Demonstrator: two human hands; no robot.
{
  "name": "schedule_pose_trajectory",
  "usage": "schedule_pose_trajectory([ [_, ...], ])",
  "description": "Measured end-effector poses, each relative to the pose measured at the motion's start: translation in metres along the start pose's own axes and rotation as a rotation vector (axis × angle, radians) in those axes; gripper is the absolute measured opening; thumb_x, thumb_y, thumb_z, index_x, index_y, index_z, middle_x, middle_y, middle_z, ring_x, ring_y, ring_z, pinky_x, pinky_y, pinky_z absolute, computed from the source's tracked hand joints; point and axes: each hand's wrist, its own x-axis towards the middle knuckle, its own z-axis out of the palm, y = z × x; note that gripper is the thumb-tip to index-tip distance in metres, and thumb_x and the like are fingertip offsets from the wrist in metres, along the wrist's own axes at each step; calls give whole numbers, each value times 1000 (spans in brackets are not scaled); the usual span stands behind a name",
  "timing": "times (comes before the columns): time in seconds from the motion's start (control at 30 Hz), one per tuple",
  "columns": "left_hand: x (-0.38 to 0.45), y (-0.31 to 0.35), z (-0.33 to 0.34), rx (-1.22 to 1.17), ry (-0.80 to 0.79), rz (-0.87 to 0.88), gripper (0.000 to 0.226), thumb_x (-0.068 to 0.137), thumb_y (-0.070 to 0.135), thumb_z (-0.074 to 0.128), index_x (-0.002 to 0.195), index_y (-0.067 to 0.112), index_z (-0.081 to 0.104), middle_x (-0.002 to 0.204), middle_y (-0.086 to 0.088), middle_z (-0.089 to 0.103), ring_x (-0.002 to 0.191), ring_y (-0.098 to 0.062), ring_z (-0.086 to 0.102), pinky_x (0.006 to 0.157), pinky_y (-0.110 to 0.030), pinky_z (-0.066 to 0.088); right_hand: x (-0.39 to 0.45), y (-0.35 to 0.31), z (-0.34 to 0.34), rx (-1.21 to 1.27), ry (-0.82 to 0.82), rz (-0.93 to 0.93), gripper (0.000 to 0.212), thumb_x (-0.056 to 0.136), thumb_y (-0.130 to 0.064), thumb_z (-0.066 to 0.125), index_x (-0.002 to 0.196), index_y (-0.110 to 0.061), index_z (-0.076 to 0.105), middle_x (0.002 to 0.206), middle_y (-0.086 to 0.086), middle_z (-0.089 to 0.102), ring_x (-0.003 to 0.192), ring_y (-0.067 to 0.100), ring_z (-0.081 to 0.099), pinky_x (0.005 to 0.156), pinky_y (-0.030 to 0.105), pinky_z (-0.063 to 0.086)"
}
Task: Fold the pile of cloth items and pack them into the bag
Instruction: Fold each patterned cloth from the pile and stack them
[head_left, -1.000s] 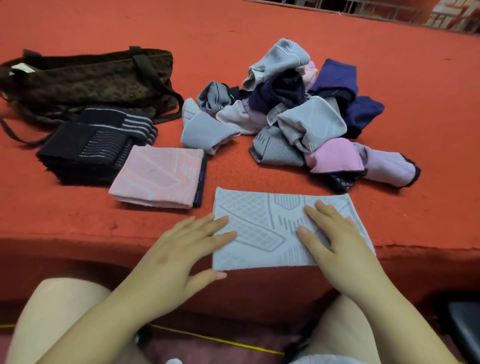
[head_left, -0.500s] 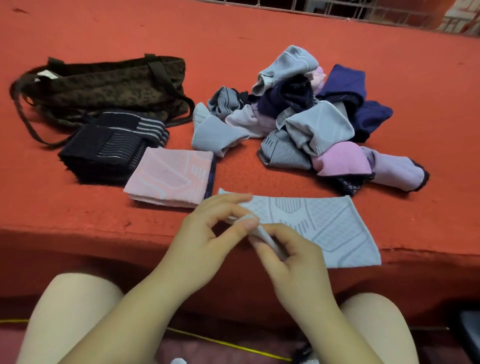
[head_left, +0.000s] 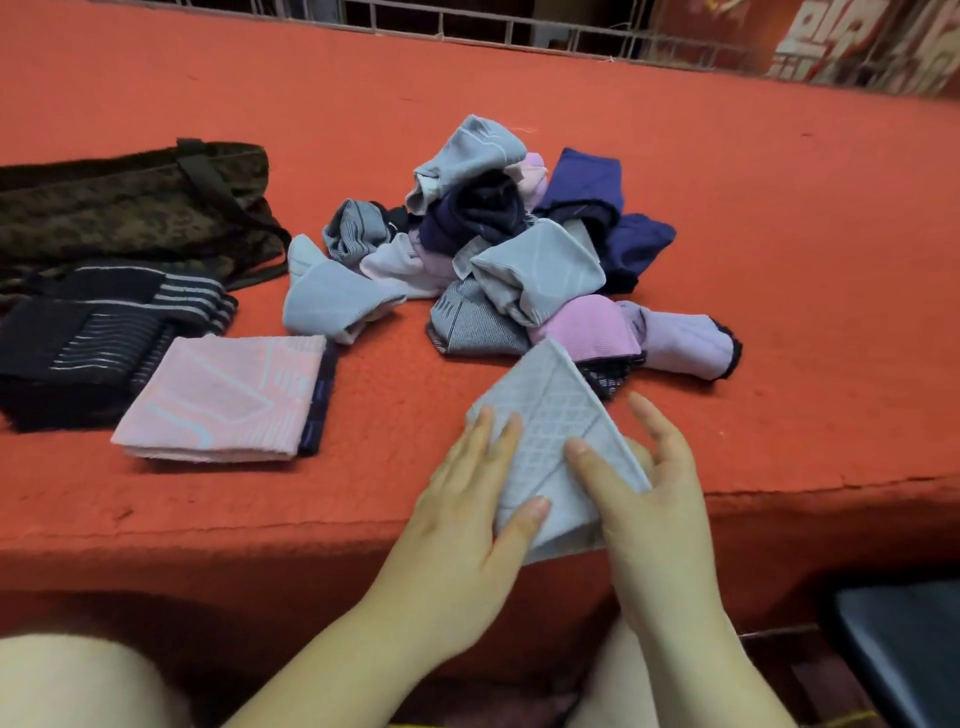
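A grey patterned cloth (head_left: 550, 441), folded into a compact tilted square, lies at the front edge of the red surface. My left hand (head_left: 467, 519) rests flat on its left side, fingers straight, thumb on the near edge. My right hand (head_left: 660, 499) holds its right side, thumb on top and fingers beneath the edge. The loose pile of grey, purple, pink and navy cloths (head_left: 519, 244) sits just behind. Left of my hands lie a folded pink cloth (head_left: 223, 400) and a dark striped folded stack (head_left: 88, 332). The dark patterned bag (head_left: 130, 208) lies flat at far left.
The red carpeted surface (head_left: 779, 312) drops off at its front edge near my hands. A metal railing (head_left: 519, 31) runs along the back. A dark seat (head_left: 904, 649) is at lower right. My knees are below the edge.
The grey cloth lay flat as a long rectangle under both hands. I lifted its left end, folded it over to the right, and it is now a smaller tilted square.
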Motion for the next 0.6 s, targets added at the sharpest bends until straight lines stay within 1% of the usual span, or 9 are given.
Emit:
schedule_pose_trajectory([
  [0.07,4,5,5,85,-25,21,65,76,69,8,138,48,-1,152,21,-13,140,5,-18,112,-13,-13,9,4,-13,-144,10,-4,57,80,-13,73,126,-31,46,92,-7,68,73,-3,65,64,8,46],
  [0.13,7,5,12,174,-70,14,81,75,76,-3,147,39,6,154,15,-13,141,-2,-22,111,-16,-18,15,11,-25,-384,13,-57,58,79,-16,74,127,-32,44,86,-11,65,71,-2,62,63,8,44],
  [0.2,7,3,17,307,-92,69,89,81,74,-8,149,28,26,159,4,5,146,-12,-7,116,-22,-12,17,15,-31,-588,12,-87,54,80,-19,73,126,-32,47,84,-16,62,74,2,59,64,13,41],
  [0.27,8,4,19,352,-73,79,74,92,63,7,143,21,41,155,-5,27,144,-23,16,117,-31,1,18,17,-35,-708,31,-106,46,79,-24,73,120,-27,54,86,-16,61,84,10,58,74,25,44],
  [0.37,8,5,21,327,-105,27,78,81,61,5,149,28,26,159,4,8,147,-15,-2,115,-27,-13,19,14,-37,-828,39,-93,40,79,-35,71,115,-25,58,96,-10,60,94,15,58,83,35,47],
  [0.4,8,4,20,343,-98,23,78,80,60,5,149,29,26,159,5,7,147,-14,-2,115,-28,-11,20,12,-37,-873,28,-64,40,80,-39,69,115,-25,57,98,-9,60,95,15,59,83,35,47],
  [0.47,7,3,19,410,-125,-2,66,86,54,21,142,25,43,154,-1,30,143,-21,26,119,-33,10,22,6,-35,-958,-1,6,41,81,-48,64,115,-27,55,98,-9,61,95,16,59,82,35,47],
  [0.5,6,3,20,398,-147,-8,59,87,50,30,135,23,51,147,-5,43,136,-25,39,114,-35,19,24,3,-34,-982,-18,49,42,80,-50,63,114,-28,54,99,-8,62,96,16,60,82,34,47],
  [0.6,7,-2,24,364,-127,29,55,86,47,36,130,22,56,140,-5,51,130,-26,47,107,-33,21,32,-3,-33,-901,-59,161,32,78,-46,68,98,-22,62,89,-5,67,87,17,63,77,34,49],
])
